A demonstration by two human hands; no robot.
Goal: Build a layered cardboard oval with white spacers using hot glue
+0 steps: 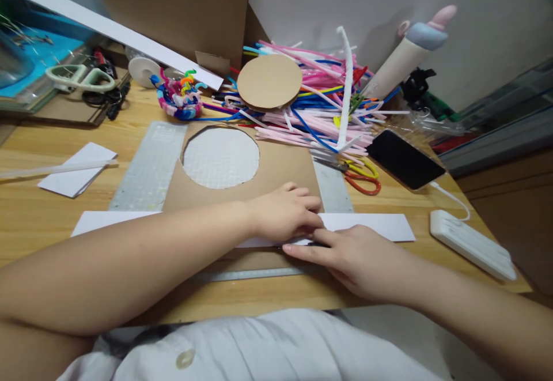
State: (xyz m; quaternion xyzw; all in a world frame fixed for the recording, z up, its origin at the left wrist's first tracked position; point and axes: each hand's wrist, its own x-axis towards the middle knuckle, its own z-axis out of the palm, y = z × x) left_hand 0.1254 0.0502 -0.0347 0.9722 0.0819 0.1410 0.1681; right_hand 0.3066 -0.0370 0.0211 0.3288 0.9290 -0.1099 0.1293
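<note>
Pressing on white strip, laid across holed cardboard, with close-fingered left hand, seemingly for steadiness. Resting right hand at strip's near edge with forefinger outstretched; cannot tell of any grip underneath either.

The bare left hand rests on a long white paper strip, the right hand touching its near edge. Beneath lies a brown cardboard sheet with a round hole; orange-and-yellow-handled scissors and a black-screened phone lie rightward.
</note>
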